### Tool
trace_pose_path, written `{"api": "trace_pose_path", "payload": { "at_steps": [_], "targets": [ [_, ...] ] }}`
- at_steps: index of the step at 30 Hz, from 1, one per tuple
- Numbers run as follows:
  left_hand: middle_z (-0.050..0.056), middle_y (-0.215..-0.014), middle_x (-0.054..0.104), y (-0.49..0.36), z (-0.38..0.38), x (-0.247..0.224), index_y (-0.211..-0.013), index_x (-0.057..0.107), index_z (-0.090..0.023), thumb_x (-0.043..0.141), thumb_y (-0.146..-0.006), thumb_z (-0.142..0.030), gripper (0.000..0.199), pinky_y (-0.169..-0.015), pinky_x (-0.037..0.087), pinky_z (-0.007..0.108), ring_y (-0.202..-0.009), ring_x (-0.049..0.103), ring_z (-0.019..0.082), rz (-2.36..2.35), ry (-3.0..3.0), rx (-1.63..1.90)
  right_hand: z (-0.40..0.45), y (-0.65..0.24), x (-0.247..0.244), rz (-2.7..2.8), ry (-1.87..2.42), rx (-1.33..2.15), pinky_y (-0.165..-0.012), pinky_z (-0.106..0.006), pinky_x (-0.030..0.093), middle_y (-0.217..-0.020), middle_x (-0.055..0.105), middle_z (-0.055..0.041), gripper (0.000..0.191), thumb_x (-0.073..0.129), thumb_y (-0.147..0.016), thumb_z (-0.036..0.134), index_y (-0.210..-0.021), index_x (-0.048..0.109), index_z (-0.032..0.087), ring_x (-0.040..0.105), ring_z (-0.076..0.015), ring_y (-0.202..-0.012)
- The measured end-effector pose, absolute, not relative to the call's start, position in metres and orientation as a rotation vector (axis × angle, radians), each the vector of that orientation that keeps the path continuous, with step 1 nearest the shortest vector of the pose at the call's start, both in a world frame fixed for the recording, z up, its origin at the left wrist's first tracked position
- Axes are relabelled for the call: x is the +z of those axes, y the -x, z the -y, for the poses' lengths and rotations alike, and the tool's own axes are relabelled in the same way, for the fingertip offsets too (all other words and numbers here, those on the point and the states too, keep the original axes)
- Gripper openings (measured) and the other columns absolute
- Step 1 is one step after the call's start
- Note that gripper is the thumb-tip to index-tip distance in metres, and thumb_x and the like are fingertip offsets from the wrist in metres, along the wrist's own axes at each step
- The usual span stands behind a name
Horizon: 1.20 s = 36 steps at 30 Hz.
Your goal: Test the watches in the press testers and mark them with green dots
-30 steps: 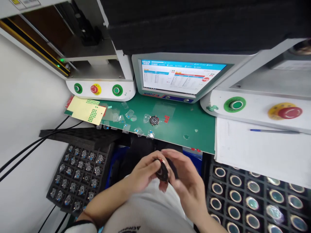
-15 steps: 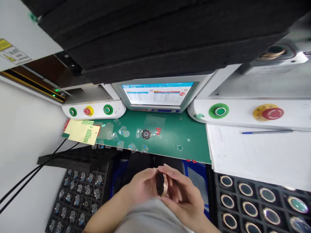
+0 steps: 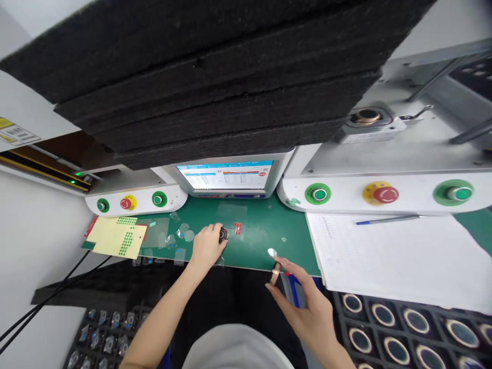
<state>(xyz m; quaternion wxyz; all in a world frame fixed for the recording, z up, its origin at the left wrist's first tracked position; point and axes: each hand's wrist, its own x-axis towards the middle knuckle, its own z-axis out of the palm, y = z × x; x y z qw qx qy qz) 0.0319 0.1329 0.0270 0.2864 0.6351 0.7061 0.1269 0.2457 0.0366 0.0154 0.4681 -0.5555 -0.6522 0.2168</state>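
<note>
On the green mat (image 3: 257,241), my left hand (image 3: 208,246) has its fingers closed round a small round black part (image 3: 223,235) that lies near the mat's middle. Off the mat's front edge, my right hand (image 3: 303,294) pinches a gold-rimmed round piece (image 3: 275,273) between thumb and fingertips, held edge-on. A small clear film (image 3: 272,252) shows just above that piece, close to the fingertips. Red stickers (image 3: 238,228) lie right of my left hand, and clear film scraps (image 3: 183,230) lie to its left.
A screen (image 3: 226,177) stands behind the mat, between machine panels with buttons (image 3: 319,194). Black foam (image 3: 215,87) hangs above. Papers (image 3: 388,256) with a pen (image 3: 384,220) are at right. Trays of gold-rimmed rounds (image 3: 382,314) and small parts (image 3: 109,343) sit low on both sides.
My hands have moved apart. My left hand has reached forward to the round black part on the mat; my right hand keeps the gold-rimmed piece, now further right in view. The camera view has shifted.
</note>
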Motion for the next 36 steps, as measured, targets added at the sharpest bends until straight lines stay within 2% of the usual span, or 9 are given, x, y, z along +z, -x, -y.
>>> {"api": "trace_pose_path", "payload": {
  "at_steps": [3, 6, 9, 13, 18, 21, 24, 31, 36],
  "targets": [
    [0.013, -0.105, 0.068, -0.027, -0.131, 0.03, -0.114, 0.062, -0.018, 0.069, -0.072, -0.012, 0.043, -0.09, 0.05, 0.046, -0.102, 0.064, 0.032, -1.833, -1.552, 0.424, -0.034, -0.247, 0.017, 1.65, 1.399, 0.494, -0.083, -0.032, 0.059, -0.108, 0.07, -0.008, 0.031, 0.056, -0.092, 0.031, -0.121, 0.052, 0.022, 0.07, -0.0211, -0.097],
    [0.012, -0.104, 0.071, -0.02, -0.128, 0.037, -0.125, 0.055, -0.015, 0.06, -0.083, -0.025, 0.044, -0.078, 0.058, 0.034, -0.088, 0.072, 0.023, -1.669, -1.367, 0.505, -0.04, -0.251, 0.012, 1.742, 1.387, 0.421, -0.081, -0.034, 0.059, -0.107, 0.068, -0.0105, 0.032, 0.054, -0.093, 0.029, -0.123, 0.049, 0.02, 0.069, -0.0224, -0.095],
    [0.014, -0.1, 0.073, -0.016, -0.125, 0.044, -0.123, 0.056, -0.01, 0.038, -0.092, -0.024, 0.038, -0.071, 0.06, 0.03, -0.084, 0.074, 0.02, -1.513, -1.234, 0.54, -0.061, -0.257, 0.002, 1.93, 1.298, 0.372, -0.081, -0.039, 0.058, -0.107, 0.067, -0.012, 0.028, 0.05, -0.093, 0.023, -0.122, 0.049, 0.02, 0.066, -0.0251, -0.099],
    [0.013, -0.098, 0.073, -0.018, -0.125, 0.045, -0.113, 0.059, -0.009, 0.039, -0.094, -0.022, 0.031, -0.071, 0.06, 0.028, -0.084, 0.073, 0.019, -1.462, -1.214, 0.601, -0.106, -0.261, -0.011, 2.108, 1.189, 0.387, -0.079, -0.043, 0.057, -0.103, 0.067, -0.0119, 0.027, 0.05, -0.091, 0.019, -0.117, 0.054, 0.018, 0.065, -0.027, -0.094],
    [0.005, -0.088, 0.069, -0.023, -0.142, 0.027, -0.106, 0.062, -0.012, 0.054, -0.095, -0.028, 0.021, -0.07, 0.058, 0.032, -0.077, 0.068, 0.015, -1.574, -1.388, 0.644, -0.149, -0.245, -0.016, 2.245, 1.122, 0.383, -0.075, -0.039, 0.056, -0.095, 0.067, -0.0078, 0.02, 0.057, -0.091, 0.027, -0.107, 0.06, 0.015, 0.065, -0.0209, -0.085],
    [0.005, -0.095, 0.067, -0.026, -0.153, 0.015, -0.1, 0.063, -0.012, 0.059, -0.093, -0.03, 0.02, -0.077, 0.056, 0.036, -0.084, 0.065, 0.016, -1.673, -1.542, 0.641, -0.155, -0.234, -0.013, 2.307, 1.1, 0.37, -0.078, -0.035, 0.055, -0.099, 0.065, -0.0047, 0.023, 0.056, -0.095, 0.036, -0.107, 0.061, 0.017, 0.064, -0.0163, -0.086],
    [0.005, -0.097, 0.066, -0.025, -0.158, 0.006, -0.097, 0.064, -0.012, 0.06, -0.092, -0.03, 0.019, -0.082, 0.054, 0.039, -0.089, 0.064, 0.018, -1.746, -1.682, 0.623, -0.155, -0.24, -0.006, 2.338, 1.113, 0.357, -0.08, -0.037, 0.055, -0.106, 0.064, -0.0059, 0.026, 0.056, -0.094, 0.038, -0.109, 0.061, 0.017, 0.063, -0.0172, -0.09],
    [0.012, -0.099, 0.065, -0.022, -0.154, 0.0, -0.09, 0.067, -0.012, 0.057, -0.084, -0.014, 0.012, -0.094, 0.046, 0.049, -0.101, 0.059, 0.028, -1.857, -1.873, 0.766, -0.232, -0.361, 0.041, 2.009, 1.527, 0.255, -0.083, -0.039, 0.054, -0.104, 0.065, -0.0056, 0.023, 0.058, -0.094, 0.035, -0.105, 0.062, 0.016, 0.063, -0.0177, -0.092],
    [0.015, -0.106, 0.066, -0.031, -0.128, 0.009, -0.091, 0.069, -0.017, 0.045, -0.087, -0.023, 0.025, -0.091, 0.051, 0.047, -0.103, 0.062, 0.029, -1.784, -1.97, 0.933, -0.335, -0.447, 0.078, 1.688, 1.763, 0.224, -0.084, -0.04, 0.054, -0.109, 0.063, -0.0064, 0.024, 0.058, -0.093, 0.034, -0.109, 0.061, 0.016, 0.063, -0.0185, -0.094]
  ]
}}
